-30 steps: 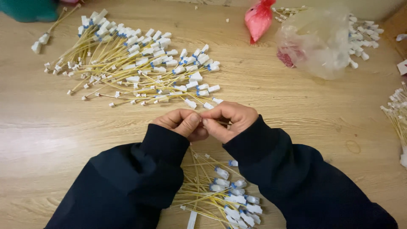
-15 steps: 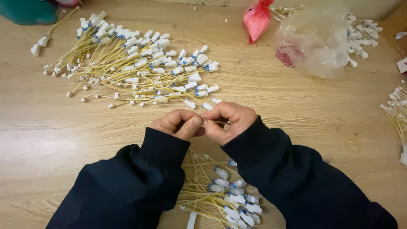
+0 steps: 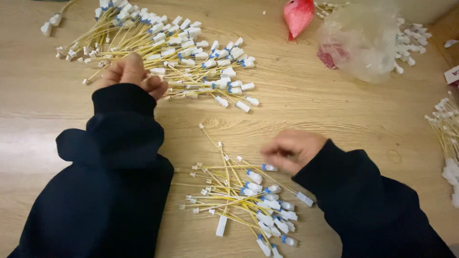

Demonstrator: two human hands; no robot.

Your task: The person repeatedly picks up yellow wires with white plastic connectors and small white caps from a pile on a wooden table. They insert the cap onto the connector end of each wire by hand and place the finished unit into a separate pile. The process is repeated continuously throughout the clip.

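wooden surface (image 3: 311, 105), pale grain. left hand (image 3: 131, 74) curled, resting on big pile of yellow wires (image 3: 167, 52); grip hidden. right hand (image 3: 291, 150) blurred, fingers bunched over small pile (image 3: 244, 198); hold unclear. clear bag (image 3: 361, 40), red bag (image 3: 299, 16) at back.

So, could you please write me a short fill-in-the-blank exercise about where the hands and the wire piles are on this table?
1. The left hand rests on the ____ pile of yellow wires.
2. The right hand hovers beside the ____ pile.
3. Each wire ends in a ____ connector.
4. The clear plastic bag lies beside a ____ bag.

Missing words: far; near; white; red
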